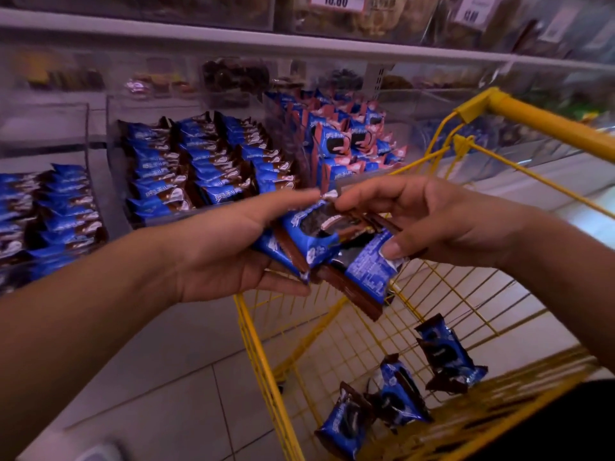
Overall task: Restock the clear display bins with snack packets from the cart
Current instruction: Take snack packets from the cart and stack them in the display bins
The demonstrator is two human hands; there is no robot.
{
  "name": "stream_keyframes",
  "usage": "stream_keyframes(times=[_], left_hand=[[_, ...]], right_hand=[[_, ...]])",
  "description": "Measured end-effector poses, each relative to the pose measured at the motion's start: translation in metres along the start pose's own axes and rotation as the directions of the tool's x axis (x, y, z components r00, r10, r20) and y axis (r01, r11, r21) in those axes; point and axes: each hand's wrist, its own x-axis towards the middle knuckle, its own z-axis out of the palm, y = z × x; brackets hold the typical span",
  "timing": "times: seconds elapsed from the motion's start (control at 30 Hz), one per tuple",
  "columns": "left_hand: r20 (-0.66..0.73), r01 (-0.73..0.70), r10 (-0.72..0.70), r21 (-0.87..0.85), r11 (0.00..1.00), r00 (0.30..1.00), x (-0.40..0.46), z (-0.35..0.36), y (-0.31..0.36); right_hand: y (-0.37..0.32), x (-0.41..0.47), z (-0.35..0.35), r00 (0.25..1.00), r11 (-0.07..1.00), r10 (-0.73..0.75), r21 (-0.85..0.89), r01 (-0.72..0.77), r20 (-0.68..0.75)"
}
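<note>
My left hand (229, 251) and my right hand (442, 224) together hold a small bunch of blue-and-brown snack packets (332, 247) above the front corner of the yellow wire cart (532, 121). The left hand's fingers curl under the bunch, thumb along the top. The right hand pinches the packets from the other side. Three more packets (396, 390) lie on the cart's floor. Behind the hands, a clear display bin (114, 181) holds neat rows of the same packets (206, 164).
A second clear bin (90, 201) at the left is stacked with blue packets. A bin of blue-and-pink packets (352, 141) stands behind the hands. Upper shelves carry other snacks and price tags (336, 1). Pale floor tiles (186, 377) lie below the shelf.
</note>
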Motion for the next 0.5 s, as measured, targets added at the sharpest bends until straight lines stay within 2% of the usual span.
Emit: stream_keyframes(times=[0.17, 0.3, 0.4, 0.5], left_hand=[[-0.026, 0.066, -0.07, -0.142, 0.988, 0.997, 0.002, 0.009, -0.006], [-0.163, -0.003, -0.035, -0.226, 0.974, 0.986, 0.007, 0.01, -0.005], [-0.257, -0.063, -0.011, -0.279, 0.958, 0.966, 0.007, 0.011, -0.005], [-0.308, -0.087, -0.015, -0.312, 0.946, 0.951, 0.007, 0.014, -0.007]], right_hand=[[0.003, 0.001, 0.005, 0.999, 0.997, 0.046, -0.063, -0.047, -0.006], [-0.009, -0.008, -0.01, 0.977, 0.985, 0.007, -0.167, -0.043, -0.212], [-0.014, -0.013, -0.015, 0.882, 0.983, -0.035, -0.173, -0.053, -0.469], [-0.016, -0.012, -0.005, 0.761, 0.941, -0.286, -0.319, 0.11, -0.582]])
